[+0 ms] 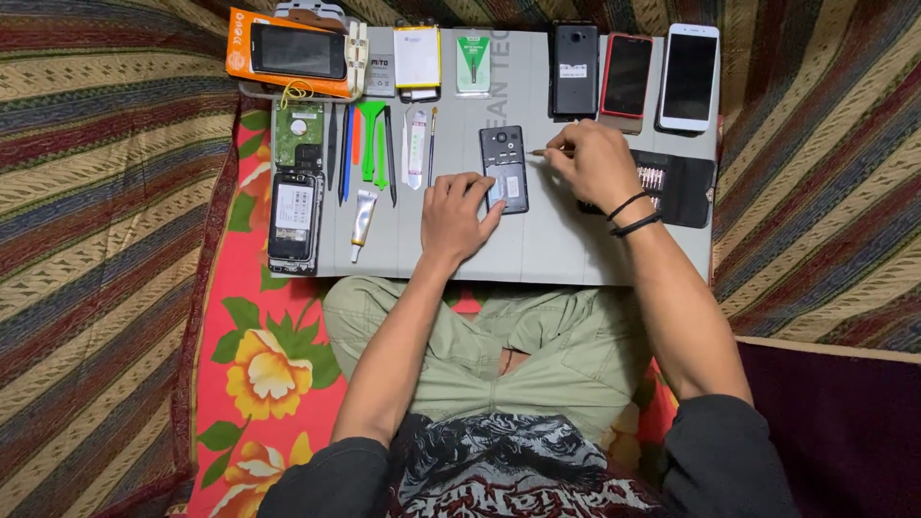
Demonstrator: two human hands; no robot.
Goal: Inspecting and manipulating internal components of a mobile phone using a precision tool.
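Left hand point(454, 213) lies palm down on the grey mat point(547, 254), fingers bent and pressed on the lower edge of a dark opened phone point(505, 169), pinning it flat; the thumb reaches toward the phone's right side. The phone lies back side up near the middle of the mat, its inner frame showing. Right hand point(593, 165) sits just to the phone's right, fingers curled into a pinch around a thin screwdriver point(547, 152) whose tip points left at the phone's upper right corner. Whether the tip touches the phone I cannot tell. That wrist wears dark bands, and both forearms run down from the mat toward the person's lap, elbows spread apart.

Just behind the right hand lies a black bit case point(676, 187), partly hidden by the hand. Along the mat's far edge stand three phones point(628, 75) side by side, one black, one red-edged, one white. Left of them rest a green packet point(473, 63) and a white and yellow battery point(417, 58). Further left, a row of prying tools point(369, 139), green, orange and blue, lies beside a small tube point(363, 217). At the mat's left edge are a hard drive point(298, 134), another opened phone point(294, 216), and above them an orange box point(288, 53). A striped cloth point(106, 192) surrounds everything.
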